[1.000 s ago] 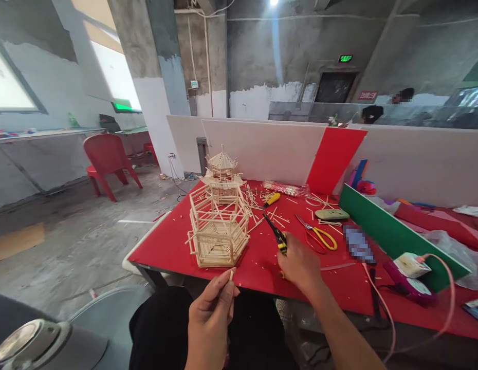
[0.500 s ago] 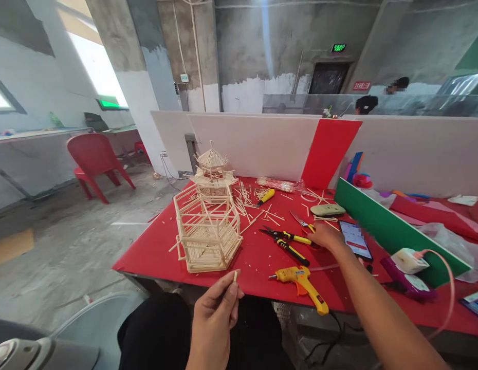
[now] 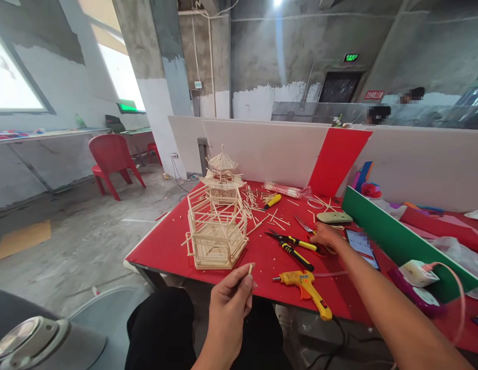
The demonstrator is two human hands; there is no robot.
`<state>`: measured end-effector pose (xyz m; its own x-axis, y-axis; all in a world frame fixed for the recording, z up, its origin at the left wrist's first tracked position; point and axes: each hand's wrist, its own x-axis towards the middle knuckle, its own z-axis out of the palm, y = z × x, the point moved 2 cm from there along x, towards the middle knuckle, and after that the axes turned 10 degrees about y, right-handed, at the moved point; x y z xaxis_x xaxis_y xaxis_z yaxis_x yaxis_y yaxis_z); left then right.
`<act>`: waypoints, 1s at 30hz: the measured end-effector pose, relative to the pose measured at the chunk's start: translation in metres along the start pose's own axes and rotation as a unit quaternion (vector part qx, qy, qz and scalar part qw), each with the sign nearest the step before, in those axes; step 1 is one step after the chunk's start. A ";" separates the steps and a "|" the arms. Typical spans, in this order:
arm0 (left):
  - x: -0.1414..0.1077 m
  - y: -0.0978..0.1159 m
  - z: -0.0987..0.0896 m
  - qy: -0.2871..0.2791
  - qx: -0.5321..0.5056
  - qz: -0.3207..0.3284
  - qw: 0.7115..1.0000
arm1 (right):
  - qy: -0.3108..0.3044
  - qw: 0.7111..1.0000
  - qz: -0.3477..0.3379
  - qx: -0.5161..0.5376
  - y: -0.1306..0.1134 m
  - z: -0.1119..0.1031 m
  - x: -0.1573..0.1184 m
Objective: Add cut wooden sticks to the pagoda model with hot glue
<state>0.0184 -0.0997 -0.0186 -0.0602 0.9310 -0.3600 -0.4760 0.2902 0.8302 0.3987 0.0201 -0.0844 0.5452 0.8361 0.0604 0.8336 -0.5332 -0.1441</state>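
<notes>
Stick (image 3: 250, 269) juts upward, pinched between left fingers (image 3: 244, 289); right fingers (image 3: 318, 236) at scissors (image 3: 304, 225), grip unclear.

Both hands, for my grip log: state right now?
Left hand: closed, pinching a short stick.
Right hand: at the scissors; whether closed cannot be told.

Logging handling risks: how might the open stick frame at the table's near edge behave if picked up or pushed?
The stick frame would probably feel light for its size, its sides being mostly gaps between thin sticks. It looks fragile: slender uprights carry the upper rails. Pushed, its broad base would likely slide rather than tip.
</notes>
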 end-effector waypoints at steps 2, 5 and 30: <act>-0.001 -0.003 0.011 -0.021 0.000 -0.007 1.000 | 0.023 1.000 -0.003 -0.013 -0.006 -0.001 -0.004; -0.001 -0.006 0.020 -0.037 0.005 -0.008 0.999 | 0.083 0.996 -0.005 -0.014 -0.013 -0.006 -0.009; -0.001 0.010 -0.011 -0.007 -0.026 0.155 0.987 | 0.166 0.862 -0.271 0.396 -0.136 -0.030 -0.285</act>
<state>0.0037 -0.1003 -0.0150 -0.1981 0.9765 -0.0846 -0.4817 -0.0218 0.8760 0.1324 -0.1500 -0.0520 0.2001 0.7817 0.5907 0.7239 0.2883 -0.6268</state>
